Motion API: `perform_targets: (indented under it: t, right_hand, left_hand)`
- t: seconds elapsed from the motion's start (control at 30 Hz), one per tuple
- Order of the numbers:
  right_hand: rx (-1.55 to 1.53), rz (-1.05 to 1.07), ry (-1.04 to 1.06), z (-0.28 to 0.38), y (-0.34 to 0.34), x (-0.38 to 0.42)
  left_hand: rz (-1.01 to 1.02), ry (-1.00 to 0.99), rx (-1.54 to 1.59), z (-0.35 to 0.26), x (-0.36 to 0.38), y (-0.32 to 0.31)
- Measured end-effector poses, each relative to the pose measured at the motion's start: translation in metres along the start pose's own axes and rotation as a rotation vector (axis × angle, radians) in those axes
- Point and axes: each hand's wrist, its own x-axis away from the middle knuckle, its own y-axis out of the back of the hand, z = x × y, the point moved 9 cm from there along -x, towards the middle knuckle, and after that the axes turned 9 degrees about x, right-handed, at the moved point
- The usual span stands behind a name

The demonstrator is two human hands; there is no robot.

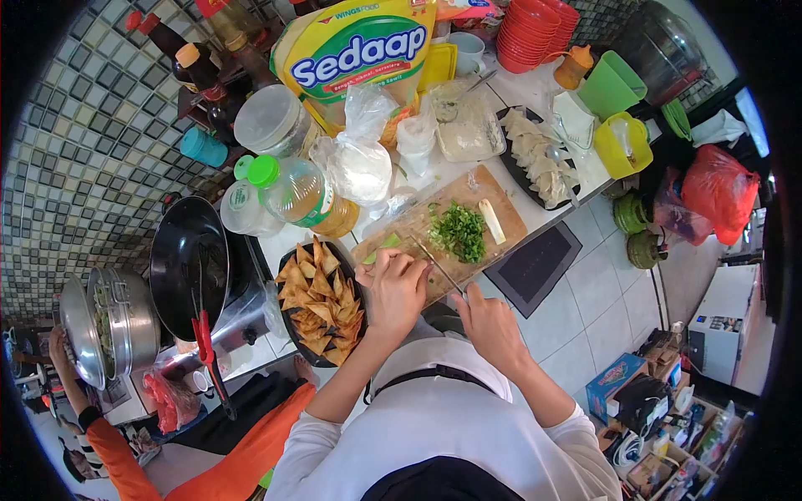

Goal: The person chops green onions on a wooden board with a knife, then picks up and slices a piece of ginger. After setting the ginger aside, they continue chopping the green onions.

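While the right hand [489, 321] wraps its fingers round the handle of a thin knife [439, 269], the left hand [399, 288] bends its fingers close together by a green piece [390, 241] on the wooden board [472, 180]. To the right sit fluffy chopped greens [459, 234] and a smooth white stalk [491, 221]; crisp brown triangles [322, 305] lie near left.

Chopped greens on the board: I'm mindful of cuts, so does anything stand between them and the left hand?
Yes: the knife, held in the right hand, lies between the left hand and the chopped greens.
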Motion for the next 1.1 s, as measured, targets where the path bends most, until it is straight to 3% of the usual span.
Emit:
perform_targets:
  t: [0.37, 1.0, 1.1]
  right_hand:
    - [0.104, -0.02, 0.035, -0.001, -0.008, -0.009]
    - [0.01, 0.0, 0.033, -0.001, -0.001, 0.003]
    - [0.056, -0.015, 0.049, 0.0, -0.004, 0.0]
  left_hand:
    - [-0.029, 0.008, 0.006, 0.003, 0.001, 0.001]
    - [-0.071, -0.006, 0.083, 0.007, 0.001, 0.001]
    - [-0.038, 0.004, -0.02, 0.001, -0.001, 0.003]
